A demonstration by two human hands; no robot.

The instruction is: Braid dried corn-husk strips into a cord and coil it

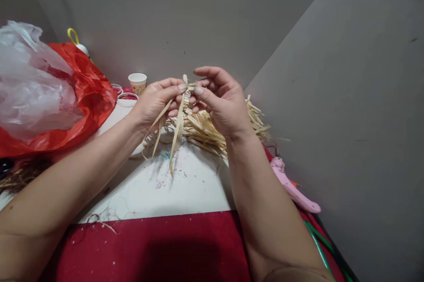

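Pale straw strips (pixel 178 129) hang from my left hand (pixel 164 96), whose thumb and fingers pinch them near the top. The strips cross at the pinch, and their loose ends dangle over the table. My right hand (pixel 221 98) is close beside it, thumb and fingertips closed at the strips' upper part; its index finger is raised. Behind and below both hands lies a thick bundle of dry straw (pixel 205 129), partly covered by my right hand and wrist. Exactly how the strips are joined is too small to make out.
A white board (pixel 198 189) with scraps on it rests on a red cloth (pixel 159 246). Red and clear plastic bags (pixel 96 92) bulge at the left. A paper cup (pixel 137 82) and white rings (pixel 127 99) stand behind. A pink handled tool (pixel 294 189) lies right, beside the grey wall (pixel 357 109).
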